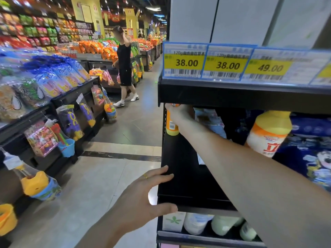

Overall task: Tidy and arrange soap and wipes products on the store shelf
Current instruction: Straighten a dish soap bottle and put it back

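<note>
My right hand (176, 111) reaches deep to the far left end of the black shelf (180, 169), fingers curled round the top of an orange bottle (171, 125) that stands upright there, just under the shelf above. My left hand (143, 192) is spread flat, fingers straight, resting against the shelf's front left corner and holding nothing. A yellow-capped jug (268, 133) stands to the right, beside blue wipes packs (309, 126).
</note>
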`<state>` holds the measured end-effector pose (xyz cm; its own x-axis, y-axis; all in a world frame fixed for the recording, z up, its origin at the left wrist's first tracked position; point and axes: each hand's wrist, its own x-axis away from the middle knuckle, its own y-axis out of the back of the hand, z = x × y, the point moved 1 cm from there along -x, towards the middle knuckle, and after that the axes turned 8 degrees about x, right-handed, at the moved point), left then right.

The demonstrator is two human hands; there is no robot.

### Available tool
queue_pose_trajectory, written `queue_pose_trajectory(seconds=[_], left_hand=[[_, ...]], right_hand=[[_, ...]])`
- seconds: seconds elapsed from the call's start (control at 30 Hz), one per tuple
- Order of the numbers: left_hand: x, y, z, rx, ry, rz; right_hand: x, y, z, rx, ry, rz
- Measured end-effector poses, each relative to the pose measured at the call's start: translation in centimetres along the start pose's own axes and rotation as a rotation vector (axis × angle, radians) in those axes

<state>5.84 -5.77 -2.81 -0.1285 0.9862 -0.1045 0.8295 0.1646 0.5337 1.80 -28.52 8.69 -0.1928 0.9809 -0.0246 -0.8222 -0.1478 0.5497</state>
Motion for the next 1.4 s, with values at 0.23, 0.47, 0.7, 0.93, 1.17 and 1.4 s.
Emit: queue_pose_trajectory(seconds=[0.23, 0.47, 0.7, 0.93, 1.17, 1.4], left_hand=[[0.4, 0.0, -0.9, 0.146, 0.065, 0.011], [1.7, 1.2, -2.5, 0.48, 0.182, -0.209], [2.3, 1.2, -5.4, 0.63, 0.117, 0.018], [3.5, -0.3, -6.4, 0.761, 0.093, 0.128], [3.8, -1.3, -8.0, 0.635, 0.1, -0.104], [4.4, -3.1, -8.7, 0.228, 0.166, -0.458]], right_hand=[[4.7, 1.8, -2.3, -0.079, 0.048, 0.054], [12.2, 5.8, -4.7, -0.2, 0.151, 0.226], [18.3, 7.7, -7.0, -0.201, 0.283, 0.319], [19.8, 8.9, -7.9, -0.285, 0.29, 0.371], [20.1, 9.5, -8.7, -0.338, 0.301, 0.459], [20.9, 9.2, -8.4, -0.305, 0.335, 0.234]])
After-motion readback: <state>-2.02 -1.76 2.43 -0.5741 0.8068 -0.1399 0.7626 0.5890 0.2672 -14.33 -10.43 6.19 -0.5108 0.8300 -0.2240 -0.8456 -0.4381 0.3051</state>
